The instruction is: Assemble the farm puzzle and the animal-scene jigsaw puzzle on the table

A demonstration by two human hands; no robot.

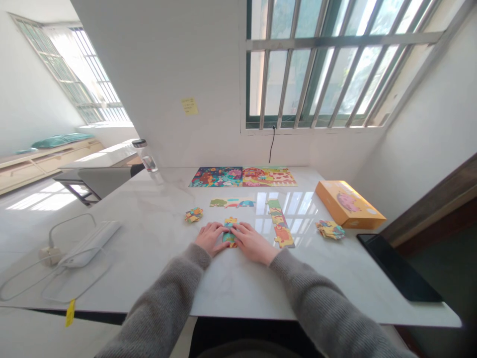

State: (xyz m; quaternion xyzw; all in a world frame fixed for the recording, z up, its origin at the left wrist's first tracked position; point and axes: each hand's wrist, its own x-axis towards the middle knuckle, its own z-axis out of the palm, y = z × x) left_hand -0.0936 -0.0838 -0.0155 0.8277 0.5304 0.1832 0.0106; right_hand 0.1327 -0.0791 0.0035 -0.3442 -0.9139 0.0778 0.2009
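Yellow and teal, our puzzle strip (230,238) lies on the surface (238,293), back from its near edge, between our left hand (210,237) and right hand (255,243). Fingers (241,230) touch it, bunched; pinching, we can't tell. We should press evenly, keeping it flat.

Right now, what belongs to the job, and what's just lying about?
Likely in use: handled puzzle pieces, far strip, right strip, left pile, right pile, picture boards, orange box.

Seemingly lying about: bottle, white corded device, black slab, yellow note.
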